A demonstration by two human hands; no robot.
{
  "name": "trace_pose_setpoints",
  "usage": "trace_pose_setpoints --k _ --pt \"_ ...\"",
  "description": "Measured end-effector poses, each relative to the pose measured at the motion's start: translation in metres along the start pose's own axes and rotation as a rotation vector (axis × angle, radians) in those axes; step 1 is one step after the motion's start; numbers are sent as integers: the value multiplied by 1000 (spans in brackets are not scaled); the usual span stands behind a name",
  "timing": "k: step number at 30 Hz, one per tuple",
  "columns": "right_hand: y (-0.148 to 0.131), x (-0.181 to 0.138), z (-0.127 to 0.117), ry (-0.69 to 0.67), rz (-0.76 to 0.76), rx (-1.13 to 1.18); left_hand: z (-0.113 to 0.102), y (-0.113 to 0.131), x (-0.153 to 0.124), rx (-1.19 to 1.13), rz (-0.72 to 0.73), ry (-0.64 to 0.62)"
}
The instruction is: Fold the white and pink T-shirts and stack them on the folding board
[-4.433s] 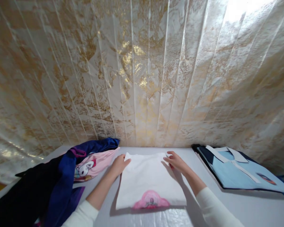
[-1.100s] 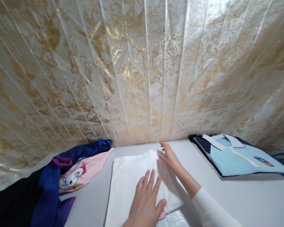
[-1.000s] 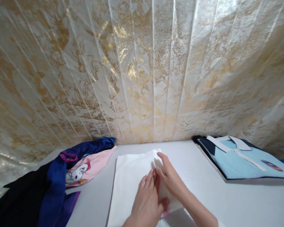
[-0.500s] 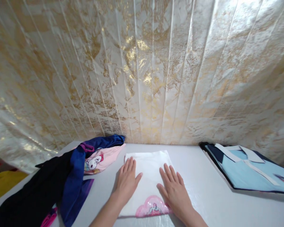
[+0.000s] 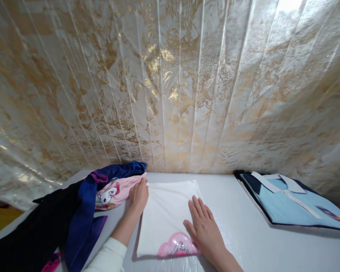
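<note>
A folded white garment lies flat on the table in front of me, with a pink glossy print along its near edge. My left hand is at the garment's far left corner, its fingers curled together on the edge there; the fingertips are partly hidden. Flat on the right side of the garment rests my right hand, its thumb apart from the fingers and nothing in its grasp.
To the left, a heap holds a black garment, a shiny blue one and a pink one with a cartoon dog. Folded clothes with a light blue collared shirt on top lie right. A gold-patterned sheet hangs behind the white table.
My left hand has slid from lying flat on the garment to its far left corner, where its fingers have closed. My right hand stays nearly in place. The view has shifted slightly.
</note>
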State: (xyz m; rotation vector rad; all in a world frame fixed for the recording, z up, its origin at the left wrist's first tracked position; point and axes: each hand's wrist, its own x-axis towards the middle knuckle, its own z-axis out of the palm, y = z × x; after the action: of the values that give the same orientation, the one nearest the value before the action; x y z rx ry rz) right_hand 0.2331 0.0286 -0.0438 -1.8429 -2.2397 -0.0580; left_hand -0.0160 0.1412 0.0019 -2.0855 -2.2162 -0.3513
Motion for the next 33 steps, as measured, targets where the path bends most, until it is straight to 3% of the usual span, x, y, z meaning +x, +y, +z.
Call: trace_pose_setpoints --k 3,6,11,13,16,23,28,31,33 --pt "-1 0 0 -9 7 3 -1 8 -5 10 18 45" --pt "-1 1 0 -4 13 3 -2 23 -31 13 110 94" --pt "-1 0 -4 -21 19 2 3 37 -105 -54 499 48" --pt "-2 0 -6 -22 15 3 4 34 -126 -72 577 31" --pt "-1 -1 -6 -8 9 11 2 27 -137 -82 571 21" --pt "17 -12 -10 22 46 48 1 3 -132 -237 533 -7" --pt "-10 -45 -34 -22 -207 157 4 -35 -144 -191 474 89" --pt "-46 -56 -42 -109 -432 251 4 -41 -149 -102 500 142" --pt "-64 -51 -40 -151 -504 284 4 -40 -150 -61 512 163"
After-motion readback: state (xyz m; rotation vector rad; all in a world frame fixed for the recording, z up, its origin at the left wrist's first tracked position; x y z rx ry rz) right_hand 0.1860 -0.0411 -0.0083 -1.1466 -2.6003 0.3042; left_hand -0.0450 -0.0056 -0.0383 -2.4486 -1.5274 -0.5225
